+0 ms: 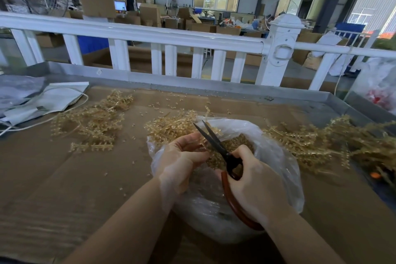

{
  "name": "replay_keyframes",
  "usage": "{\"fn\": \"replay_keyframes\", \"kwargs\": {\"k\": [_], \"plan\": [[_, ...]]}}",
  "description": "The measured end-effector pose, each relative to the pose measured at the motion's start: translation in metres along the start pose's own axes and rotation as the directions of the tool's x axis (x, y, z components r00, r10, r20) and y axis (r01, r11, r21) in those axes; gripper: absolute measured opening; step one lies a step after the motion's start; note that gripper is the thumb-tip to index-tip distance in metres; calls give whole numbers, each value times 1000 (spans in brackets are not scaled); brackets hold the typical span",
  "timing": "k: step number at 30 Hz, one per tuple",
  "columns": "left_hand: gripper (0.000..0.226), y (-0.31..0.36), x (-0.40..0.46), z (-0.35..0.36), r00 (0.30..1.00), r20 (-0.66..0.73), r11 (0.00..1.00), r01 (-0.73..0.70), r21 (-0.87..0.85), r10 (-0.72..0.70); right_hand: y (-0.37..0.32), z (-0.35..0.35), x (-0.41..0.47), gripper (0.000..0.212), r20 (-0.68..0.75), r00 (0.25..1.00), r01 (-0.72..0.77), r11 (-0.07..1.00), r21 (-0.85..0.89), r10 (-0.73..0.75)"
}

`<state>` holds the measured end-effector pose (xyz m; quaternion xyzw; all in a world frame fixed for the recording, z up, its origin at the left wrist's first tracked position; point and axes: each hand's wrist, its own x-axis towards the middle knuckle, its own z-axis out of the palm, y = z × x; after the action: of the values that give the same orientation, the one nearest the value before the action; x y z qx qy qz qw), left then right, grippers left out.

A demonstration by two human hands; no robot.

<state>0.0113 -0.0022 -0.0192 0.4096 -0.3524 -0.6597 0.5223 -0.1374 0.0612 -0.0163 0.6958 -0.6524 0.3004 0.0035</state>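
Observation:
My right hand [255, 182] grips black scissors [216, 143] by their red-brown handles, blades parted and pointing up-left. My left hand [182, 156] pinches a thin amber plastic sprig between thumb and fingers, right at the blades. Both hands hover over a clear plastic bag [278, 156] that lies open on the cardboard-covered table [64, 178]. Small amber cut pieces fill the bag. The sprig's length is mostly hidden by my fingers.
Piles of amber plastic sprigs lie at the left [92, 124], behind the bag [171, 124] and at the right [321, 139]. White paper and a cord [49, 100] sit at the far left. A white railing [150, 36] bounds the table's back; a bag [379, 88] stands far right.

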Motion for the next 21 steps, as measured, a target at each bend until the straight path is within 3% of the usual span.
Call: {"fn": "replay_keyframes", "kwargs": {"k": [5,9,14,17,20,21], "plan": [[50,-3,-4,3,998,-6,944,-51,326,56,3,3,1,25,46,997,-59,998,-27,60],[51,-6,-7,3,995,55,808,-101,580,85,5,4,2,31,130,986,-102,995,-14,103],[48,-3,-14,5,990,84,639,-135,757,109,1,1,5,46,249,943,-158,955,-250,222],[32,-1,-17,4,994,86,684,-111,721,71,2,-4,12,55,395,880,-154,945,-290,264],[17,3,-23,3,997,79,780,-66,623,20,4,-15,19,65,525,813,-186,966,-179,254],[15,4,-24,2,996,89,807,-64,588,14,4,-18,20,68,518,821,-191,970,-147,240]]}}
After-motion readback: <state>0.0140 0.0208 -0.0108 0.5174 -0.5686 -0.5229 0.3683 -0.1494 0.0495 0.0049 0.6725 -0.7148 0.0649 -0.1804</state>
